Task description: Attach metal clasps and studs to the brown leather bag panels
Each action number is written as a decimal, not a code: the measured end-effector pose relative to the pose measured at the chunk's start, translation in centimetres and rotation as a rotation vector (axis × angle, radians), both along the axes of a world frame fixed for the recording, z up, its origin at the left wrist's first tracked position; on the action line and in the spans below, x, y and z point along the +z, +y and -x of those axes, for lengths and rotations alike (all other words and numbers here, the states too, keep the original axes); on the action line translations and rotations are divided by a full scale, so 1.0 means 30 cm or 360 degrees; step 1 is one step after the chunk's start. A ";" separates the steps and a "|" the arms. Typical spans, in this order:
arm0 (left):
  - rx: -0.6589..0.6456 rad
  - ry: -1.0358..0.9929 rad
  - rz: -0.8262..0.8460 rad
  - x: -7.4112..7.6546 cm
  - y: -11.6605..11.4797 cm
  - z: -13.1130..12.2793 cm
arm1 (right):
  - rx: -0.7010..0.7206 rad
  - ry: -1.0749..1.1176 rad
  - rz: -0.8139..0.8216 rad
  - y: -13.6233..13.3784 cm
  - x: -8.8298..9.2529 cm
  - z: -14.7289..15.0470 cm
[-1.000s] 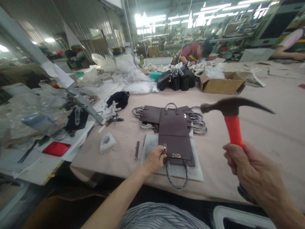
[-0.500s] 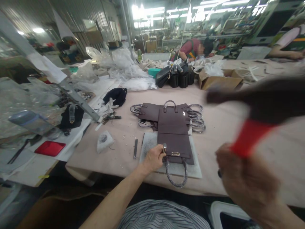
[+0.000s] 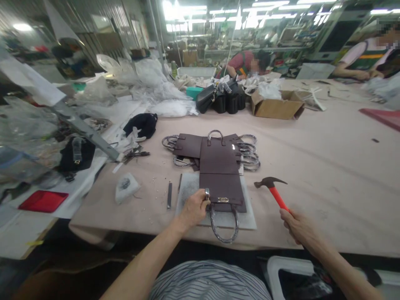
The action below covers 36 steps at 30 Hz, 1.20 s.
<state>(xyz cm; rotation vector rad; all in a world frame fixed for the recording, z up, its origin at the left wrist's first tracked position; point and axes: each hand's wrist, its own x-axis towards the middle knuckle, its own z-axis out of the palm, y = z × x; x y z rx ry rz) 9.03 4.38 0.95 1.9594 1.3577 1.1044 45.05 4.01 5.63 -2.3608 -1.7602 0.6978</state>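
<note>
Dark-brown flat bag panel [image 3: 221, 183] is lying partly on pale rectangular slab [image 3: 188, 187], left hand [image 3: 194, 208] is pinching small silver metal piece [image 3: 207, 193] over slab, right hand [image 3: 296, 226] is clasping red-handled claw hammer [image 3: 276, 196] right of slab

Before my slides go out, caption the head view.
Claw hammer in right hand, left hand holding a shiny piece at a brown bag panel.

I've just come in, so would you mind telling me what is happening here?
A person pinches a small metal piece in the left-hand grip, at the edge of a dark brown bag panel lying partly on a pale board. The right-hand grip holds a hammer off to the right, clear of the panel. More dark panels lie beyond.
</note>
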 end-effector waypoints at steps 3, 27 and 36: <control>-0.0009 0.0011 0.0000 0.003 0.000 0.005 | 0.0139 -0.0215 -0.0174 0.014 -0.063 0.000; 0.0348 -0.0719 0.0372 0.000 -0.019 0.085 | 0.0647 0.0023 -0.0857 -0.010 -0.152 0.476; 0.0127 -0.0694 0.0332 0.056 0.019 -0.073 | 0.0703 0.0247 -0.0934 -0.050 -0.174 0.551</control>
